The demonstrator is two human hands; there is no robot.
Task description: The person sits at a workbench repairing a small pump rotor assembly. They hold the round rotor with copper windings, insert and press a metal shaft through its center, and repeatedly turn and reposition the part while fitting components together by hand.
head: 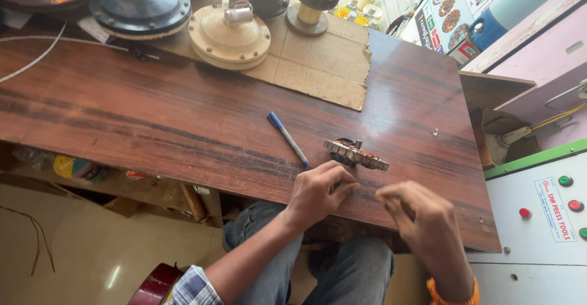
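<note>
Near table edge point(183, 176), both hands point(321, 192) flank stator point(356, 153).

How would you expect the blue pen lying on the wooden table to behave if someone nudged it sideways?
The blue pen looks slim and round, so it would probably roll across the smooth table rather than slide. It seems light and stiff, likely easy to lift. Nothing touches it; the left hand is nearest.

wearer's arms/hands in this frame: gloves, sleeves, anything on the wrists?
No gloves: left hand and right hand are both bare. A blue-and-white checked sleeve is rolled up near the left elbow, leaving the forearm uncovered. An orange thread band circles the right wrist. No rings or watch visible.
</note>
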